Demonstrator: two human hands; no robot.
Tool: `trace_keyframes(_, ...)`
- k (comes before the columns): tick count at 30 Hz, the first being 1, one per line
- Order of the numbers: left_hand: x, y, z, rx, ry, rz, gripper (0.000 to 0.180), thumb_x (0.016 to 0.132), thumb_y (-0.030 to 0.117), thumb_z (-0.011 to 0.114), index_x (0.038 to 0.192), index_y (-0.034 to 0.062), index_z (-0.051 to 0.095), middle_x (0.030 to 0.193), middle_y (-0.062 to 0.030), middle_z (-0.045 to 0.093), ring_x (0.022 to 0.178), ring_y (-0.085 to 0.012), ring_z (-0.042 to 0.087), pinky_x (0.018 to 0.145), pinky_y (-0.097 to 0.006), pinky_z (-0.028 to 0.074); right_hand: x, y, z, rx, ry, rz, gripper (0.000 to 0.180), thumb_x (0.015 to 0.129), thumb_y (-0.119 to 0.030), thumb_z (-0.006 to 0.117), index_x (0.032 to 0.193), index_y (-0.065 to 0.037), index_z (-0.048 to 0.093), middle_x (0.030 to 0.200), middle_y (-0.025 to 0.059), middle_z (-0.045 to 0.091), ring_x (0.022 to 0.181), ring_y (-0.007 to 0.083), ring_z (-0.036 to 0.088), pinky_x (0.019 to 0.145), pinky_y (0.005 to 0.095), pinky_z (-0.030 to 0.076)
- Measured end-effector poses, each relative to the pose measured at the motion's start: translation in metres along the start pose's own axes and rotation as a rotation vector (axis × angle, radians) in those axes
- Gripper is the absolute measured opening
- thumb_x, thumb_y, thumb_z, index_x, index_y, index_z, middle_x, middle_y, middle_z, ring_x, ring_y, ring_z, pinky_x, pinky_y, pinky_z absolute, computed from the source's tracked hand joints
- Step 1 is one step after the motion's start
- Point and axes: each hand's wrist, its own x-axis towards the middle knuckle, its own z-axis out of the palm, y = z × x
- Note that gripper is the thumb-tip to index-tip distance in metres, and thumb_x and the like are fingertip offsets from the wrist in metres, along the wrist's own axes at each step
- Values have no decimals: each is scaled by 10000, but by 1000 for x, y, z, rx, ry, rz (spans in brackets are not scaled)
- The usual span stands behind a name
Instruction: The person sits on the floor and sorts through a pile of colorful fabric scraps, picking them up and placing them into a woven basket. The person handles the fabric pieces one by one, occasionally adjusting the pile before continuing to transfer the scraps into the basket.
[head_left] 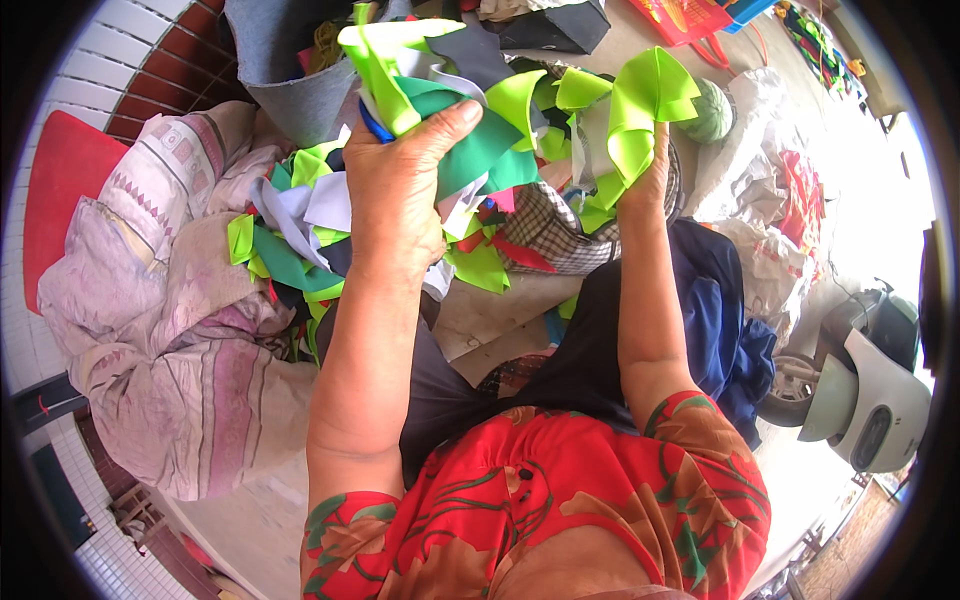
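1. The left hand (395, 190) is curling partly closed around a loose bundle of teal, lime-green and grey flat fabric scraps (485, 160). Its thumb is lying across the upper face; most fingers are hiding behind the wrist and cloth. Inference: the broad thumb is clamping the layers because the pieces are limp, uneven and would be slipping apart otherwise.

2. The right hand (648, 180) is holding a bright lime-green folded fabric piece (635, 125) upright, well apart from the left hand. Cloth is covering most of the fingers, so how tightly they are closing I cannot tell. Inference: the separation is letting this piece hang free of the bundle.

3. Both hands are holding their scraps above a brown-and-white checked cloth container (550, 245) with more pieces at its mouth. Probably its nearness is making it easy to reach.

4. A mixed heap of white, teal and lime scraps (300, 240) is lying beside the left forearm, against a pale pink-and-white patterned cloth (200, 270). The soft folds are perhaps bounding the heap on that side.

5. A tall blue-grey soft-walled bin (305, 110) is standing beyond the heap, while a crumpled white plastic sack (750, 180) is resting past the right hand. Both are seemingly sitting outside the working space.
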Motion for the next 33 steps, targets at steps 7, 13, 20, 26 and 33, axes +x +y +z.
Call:
trace_keyframes(7, -8, -1, 4, 100, -87, -88, 319, 726, -65, 659, 1024, 13, 574, 875, -63, 630, 731, -130, 616, 659, -276, 526, -32, 17, 33, 275, -187, 209, 545, 893, -388, 509, 1303, -37, 433, 1262, 118, 522, 1154, 265, 499, 1007, 415, 374)
trace_keyframes(13, -7, -13, 3, 144, -224, -54, 352, 741, -17, 678, 1065, 12, 544, 946, -74, 619, 839, -139, 605, 759, -268, 494, -53, 36, 57, -146, -197, 109, 608, 882, -426, 517, 1329, -36, 382, 1287, 122, 480, 1147, 252, 494, 981, 371, 393)
trace_keyframes(20, -5, -11, 3, 22, -398, -133, 486, 665, 46, 795, 1076, 17, 538, 969, -50, 624, 864, -134, 603, 783, -265, 486, -77, 47, 82, -586, -276, -239, 375, 801, -49, 628, 1138, -35, 463, 1014, 48, 578, 895, 113, 560, 783, 246, 459)
trace_keyframes(26, -5, -2, 4, 42, -425, -162, 494, 657, 47, 799, 1082, 10, 550, 964, -46, 630, 883, -138, 603, 802, -262, 474, -78, 46, 79, -1040, -604, -392, 639, 693, -267, 726, 1211, 32, 500, 1252, 161, 459, 1158, 288, 436, 988, 374, 318)
trace_keyframes(33, -5, -5, 0, 138, -346, -178, 497, 647, 32, 791, 1094, 9, 574, 963, -47, 633, 879, -134, 602, 808, -259, 472, -90, 45, 92, -574, -576, -102, 1049, 695, -373, 696, 1439, 9, 63, 1442, 202, 234, 1319, 274, 277, 1073, 356, 200)
